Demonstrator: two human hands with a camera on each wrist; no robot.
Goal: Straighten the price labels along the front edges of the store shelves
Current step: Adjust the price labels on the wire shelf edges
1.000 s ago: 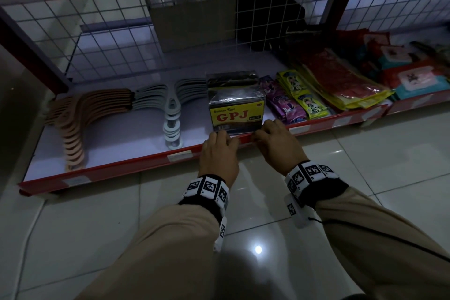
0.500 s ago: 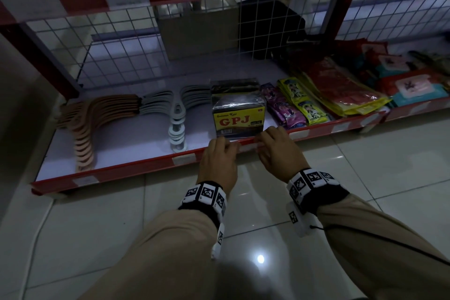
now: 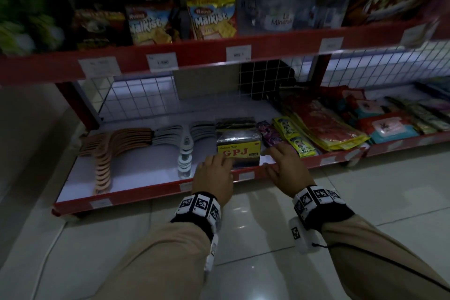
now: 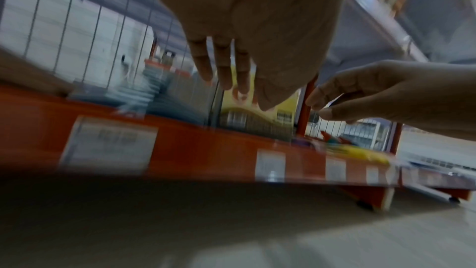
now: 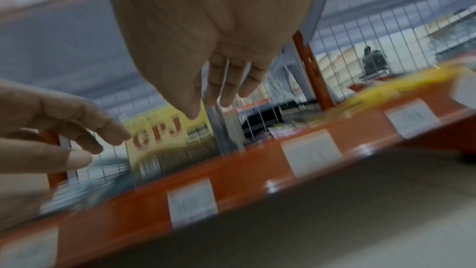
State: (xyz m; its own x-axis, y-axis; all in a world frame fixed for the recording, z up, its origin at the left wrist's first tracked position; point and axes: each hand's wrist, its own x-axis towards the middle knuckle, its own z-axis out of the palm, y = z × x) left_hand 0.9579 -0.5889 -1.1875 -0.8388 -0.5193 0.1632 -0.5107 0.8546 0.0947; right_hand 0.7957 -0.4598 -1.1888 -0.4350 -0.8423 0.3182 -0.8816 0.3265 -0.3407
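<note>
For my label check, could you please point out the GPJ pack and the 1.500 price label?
GPJ pack (image 3: 238,151): head view, yellow front panel.
1.500 price label (image 3: 162,62): head view, middle of the white card.

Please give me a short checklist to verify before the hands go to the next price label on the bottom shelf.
1. Left hand free: ok, fingers straight, holding nothing.
2. Right hand free: ok, fingers relaxed, nothing pinched.
3. White price label on the red front edge between the hands sits level: cannot tell, small and dim.
4. Yellow GPJ packet is upright behind the edge: ok.
5. Next white label to the right is straight: cannot tell, the view is blurred.
6. White label with a lifted corner near the right end of the edge: not ok, looks crooked.
</note>
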